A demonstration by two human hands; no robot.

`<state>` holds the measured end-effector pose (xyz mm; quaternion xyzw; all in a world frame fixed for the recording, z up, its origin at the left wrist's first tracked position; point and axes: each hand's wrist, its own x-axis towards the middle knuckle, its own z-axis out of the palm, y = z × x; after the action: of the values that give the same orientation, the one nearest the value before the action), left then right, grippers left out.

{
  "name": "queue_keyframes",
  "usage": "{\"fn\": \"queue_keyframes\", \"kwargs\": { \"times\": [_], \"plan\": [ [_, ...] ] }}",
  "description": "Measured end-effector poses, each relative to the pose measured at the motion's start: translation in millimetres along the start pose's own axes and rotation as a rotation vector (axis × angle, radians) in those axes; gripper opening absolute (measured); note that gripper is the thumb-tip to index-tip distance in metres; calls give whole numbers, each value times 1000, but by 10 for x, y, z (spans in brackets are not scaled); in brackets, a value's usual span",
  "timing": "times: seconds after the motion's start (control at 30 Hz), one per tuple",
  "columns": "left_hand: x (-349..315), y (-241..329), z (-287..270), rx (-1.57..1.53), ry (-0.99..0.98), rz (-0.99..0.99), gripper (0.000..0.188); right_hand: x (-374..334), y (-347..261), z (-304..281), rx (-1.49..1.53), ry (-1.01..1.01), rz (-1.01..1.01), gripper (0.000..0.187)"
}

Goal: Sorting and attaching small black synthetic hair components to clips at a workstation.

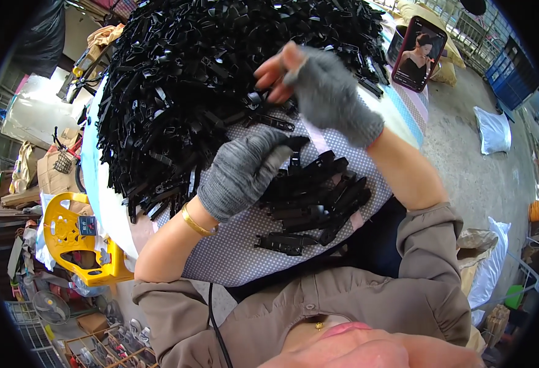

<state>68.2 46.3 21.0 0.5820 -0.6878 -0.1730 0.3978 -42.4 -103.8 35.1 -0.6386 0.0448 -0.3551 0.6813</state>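
My left hand (pixel 242 173), in a grey knit glove with bare fingertips hidden from view, is closed on a black plastic part (pixel 295 158) above the near part of the table. My right hand (pixel 334 92), gloved the same way, is raised at the near edge of a big heap of black plastic parts (pixel 177 80). Its bare fingers are apart, slightly blurred, with nothing seen between them. Just below my hands, a smaller group of long black parts (pixel 318 205) lies roughly side by side on the dotted tablecloth (pixel 220 257).
A phone (pixel 419 54) playing a video stands at the table's far right. To the left is a yellow plastic chair (pixel 76 236). White sacks (pixel 493 130) lie on the concrete floor at right. A black cable (pixel 215 325) hangs down my front.
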Motion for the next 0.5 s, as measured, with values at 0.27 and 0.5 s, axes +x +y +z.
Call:
{"fn": "queue_keyframes", "kwargs": {
  "times": [0.27, 0.5],
  "plan": [
    [-34, 244, -107, 200, -265, 296, 29, 203, -10, -622, -1691, 90, 319, 30],
    [334, -142, -97, 624, -153, 87, 34, 153, 49, -629, -1742, 163, 200, 29]
  ]
}}
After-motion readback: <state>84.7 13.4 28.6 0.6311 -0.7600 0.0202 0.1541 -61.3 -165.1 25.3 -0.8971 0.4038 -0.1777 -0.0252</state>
